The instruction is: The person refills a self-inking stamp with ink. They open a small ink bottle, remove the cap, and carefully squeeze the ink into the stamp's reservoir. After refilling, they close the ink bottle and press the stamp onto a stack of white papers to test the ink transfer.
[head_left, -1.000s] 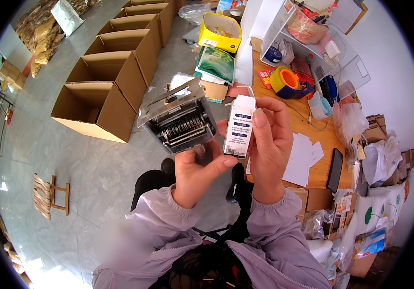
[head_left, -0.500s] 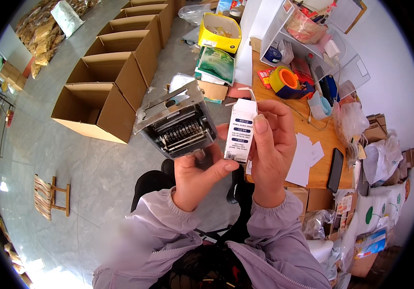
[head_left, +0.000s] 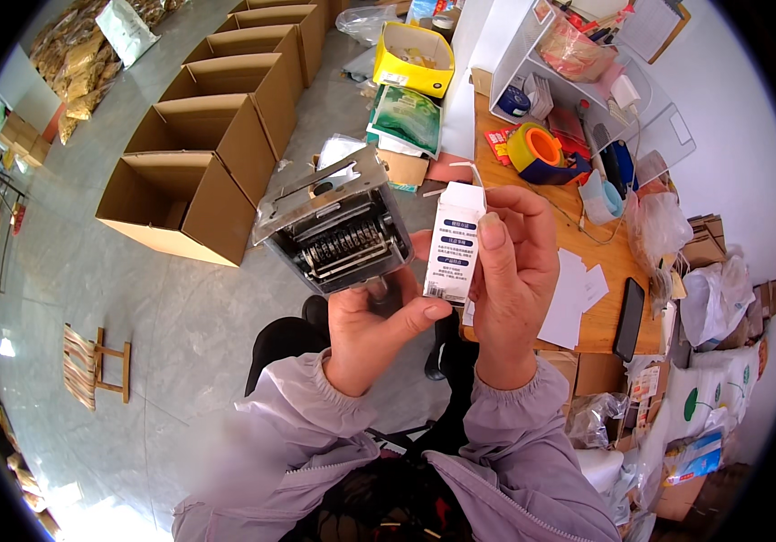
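My left hand (head_left: 371,325) is closed round the lower part of a metal numbering stamp (head_left: 332,224), whose dark row of character wheels faces me. Beside it my right hand (head_left: 512,280) grips a small white carton (head_left: 453,242), thumb on its front edge and fingers behind. The carton stands nearly upright with blue labels and small print on its face. Its top flaps stick up, so that end is unsealed. A left fingertip reaches behind the carton's left edge; whether it touches is hidden. A narrow gap parts the stamp from the carton.
At right, a wooden table (head_left: 496,144) bears a tape roll (head_left: 540,149), white paper (head_left: 561,303) and a black phone (head_left: 628,320). Open cardboard boxes (head_left: 225,194) line the floor ahead, with a yellow box (head_left: 413,83) by the table. A folding stool (head_left: 97,369) stands at left.
Both hands, with the stamp and the carton, have shifted very slightly to the right and upward in the picture. The hold on each thing looks the same.
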A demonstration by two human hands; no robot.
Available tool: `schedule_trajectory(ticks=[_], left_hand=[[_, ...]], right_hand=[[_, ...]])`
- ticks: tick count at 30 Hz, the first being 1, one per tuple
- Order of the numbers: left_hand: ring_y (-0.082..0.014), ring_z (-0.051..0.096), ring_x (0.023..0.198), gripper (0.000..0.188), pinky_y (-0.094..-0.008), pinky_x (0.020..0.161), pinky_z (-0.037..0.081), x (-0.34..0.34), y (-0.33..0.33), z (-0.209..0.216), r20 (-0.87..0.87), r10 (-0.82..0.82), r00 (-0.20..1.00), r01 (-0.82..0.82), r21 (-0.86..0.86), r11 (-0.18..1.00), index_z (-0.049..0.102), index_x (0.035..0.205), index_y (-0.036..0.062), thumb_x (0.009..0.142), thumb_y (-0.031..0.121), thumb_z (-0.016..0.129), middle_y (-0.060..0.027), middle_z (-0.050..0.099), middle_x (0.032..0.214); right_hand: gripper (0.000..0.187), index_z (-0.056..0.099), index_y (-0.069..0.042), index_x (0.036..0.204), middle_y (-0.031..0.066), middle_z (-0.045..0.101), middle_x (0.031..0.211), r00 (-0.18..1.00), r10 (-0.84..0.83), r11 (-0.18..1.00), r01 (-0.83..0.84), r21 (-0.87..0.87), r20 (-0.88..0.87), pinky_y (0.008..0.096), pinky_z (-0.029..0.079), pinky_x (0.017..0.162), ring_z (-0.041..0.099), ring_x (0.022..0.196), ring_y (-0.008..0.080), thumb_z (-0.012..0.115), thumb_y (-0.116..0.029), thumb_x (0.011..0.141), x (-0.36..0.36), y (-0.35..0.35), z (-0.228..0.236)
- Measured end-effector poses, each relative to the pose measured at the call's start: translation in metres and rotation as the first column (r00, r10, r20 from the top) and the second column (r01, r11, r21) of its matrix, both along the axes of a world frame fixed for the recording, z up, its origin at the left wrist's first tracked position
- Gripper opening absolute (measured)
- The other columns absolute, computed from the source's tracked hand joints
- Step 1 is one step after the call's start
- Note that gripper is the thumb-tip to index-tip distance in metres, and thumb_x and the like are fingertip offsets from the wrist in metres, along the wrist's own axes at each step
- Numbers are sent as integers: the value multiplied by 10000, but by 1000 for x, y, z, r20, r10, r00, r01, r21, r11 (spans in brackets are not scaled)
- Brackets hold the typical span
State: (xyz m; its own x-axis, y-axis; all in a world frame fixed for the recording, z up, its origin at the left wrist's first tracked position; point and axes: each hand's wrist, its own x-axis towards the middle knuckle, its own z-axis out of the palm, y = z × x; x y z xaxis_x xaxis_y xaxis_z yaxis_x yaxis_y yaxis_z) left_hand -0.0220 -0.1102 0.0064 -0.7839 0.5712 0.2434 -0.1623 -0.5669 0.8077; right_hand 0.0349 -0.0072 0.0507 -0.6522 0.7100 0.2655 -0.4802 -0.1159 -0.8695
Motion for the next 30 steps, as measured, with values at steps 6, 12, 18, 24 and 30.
schedule_trajectory(ticks=[6, 12, 18, 24, 30], left_hand=[[-29, 480, 630, 500, -168, 573, 343, -1, 0, 0, -26, 9, 1000, -10, -22, 1000, 607, 1133, 33, 688, 103, 824, 52, 548, 723], [-227, 567, 1085, 821, -342, 899, 468, -5, -10, -16, -105, -63, 992, 50, -121, 991, 310, 1403, 18, 737, 95, 783, -159, 525, 1264], [-95, 508, 786, 634, -223, 686, 386, 0, -5, -6, -41, -7, 999, 4, -52, 999, 500, 1239, 24, 692, 88, 815, -23, 558, 941], [-34, 477, 675, 551, -172, 610, 377, 3, 0, 5, 37, 6, 999, -7, 14, 1000, 581, 1182, 20, 686, 64, 817, 13, 615, 906], [-40, 504, 741, 450, -187, 637, 408, -3, 1, 2, 9, -17, 1000, 18, -127, 992, 597, 1136, -1, 736, 78, 786, 5, 618, 907]], right_hand=[[268, 471, -22, 1135, 59, 593, 960, 1000, 10, 1000, -10, 0, 3, 142, 386, 547, 542, 765, 38, 595, -76, 904, 1, 0, 2], [266, 473, -21, 1137, 59, 596, 957, 1000, 5, 1000, -6, 4, 13, 142, 380, 534, 535, 744, 34, 592, -81, 907, 1, -1, 2], [271, 477, -22, 1136, 53, 592, 950, 1000, 7, 1000, -7, 7, 13, 141, 363, 515, 525, 723, 30, 599, -90, 904, 2, -1, 0], [291, 476, -25, 1143, 51, 588, 945, 1000, 4, 1000, -4, -9, 10, 144, 366, 508, 524, 715, 30, 613, -75, 891, 2, 0, 1], [350, 475, -22, 1167, 58, 585, 900, 987, -160, 950, 147, 277, 24, 145, 397, 535, 541, 731, 38, 629, 4, 853, -4, 1, -2]])
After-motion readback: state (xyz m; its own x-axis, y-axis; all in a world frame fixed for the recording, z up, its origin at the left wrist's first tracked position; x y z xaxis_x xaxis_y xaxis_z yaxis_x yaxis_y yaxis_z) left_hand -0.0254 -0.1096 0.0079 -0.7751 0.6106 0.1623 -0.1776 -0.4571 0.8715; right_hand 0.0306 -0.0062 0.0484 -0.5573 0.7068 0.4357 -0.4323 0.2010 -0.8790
